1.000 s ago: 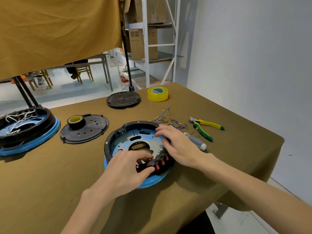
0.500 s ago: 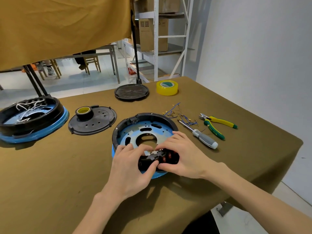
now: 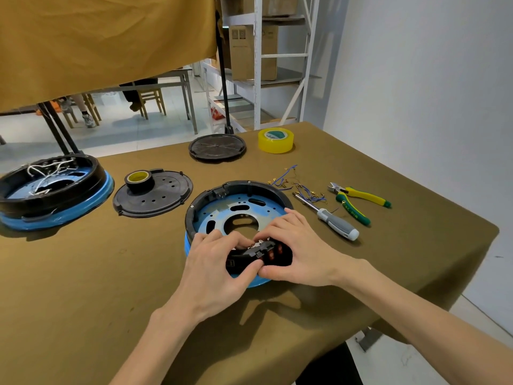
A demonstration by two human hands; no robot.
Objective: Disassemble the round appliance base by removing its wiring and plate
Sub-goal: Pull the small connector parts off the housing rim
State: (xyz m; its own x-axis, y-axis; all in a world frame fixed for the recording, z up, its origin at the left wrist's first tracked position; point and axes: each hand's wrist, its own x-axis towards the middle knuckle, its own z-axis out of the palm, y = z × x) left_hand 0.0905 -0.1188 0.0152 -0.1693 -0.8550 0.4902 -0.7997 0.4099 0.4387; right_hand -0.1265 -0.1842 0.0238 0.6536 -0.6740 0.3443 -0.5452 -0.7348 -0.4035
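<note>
Round appliance base (image 3: 238,207): rigid, light; I judge its rim safest. Left hand (image 3: 213,262) and right hand (image 3: 299,251) fingers pinch the black connector block (image 3: 249,258).

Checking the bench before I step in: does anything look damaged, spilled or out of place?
Nothing looks broken or spilled. The one untidy spot is the loose blue wire offcuts, scattered over the cloth and across the screwdriver shaft, beside the pliers. Both hands grip the black connector block at the round base rim.

Green pliers handle (image 3: 354,213), right of the right hand (image 3: 299,248), carries yellow lettering too small to read reliably. No other legible markings.
</note>
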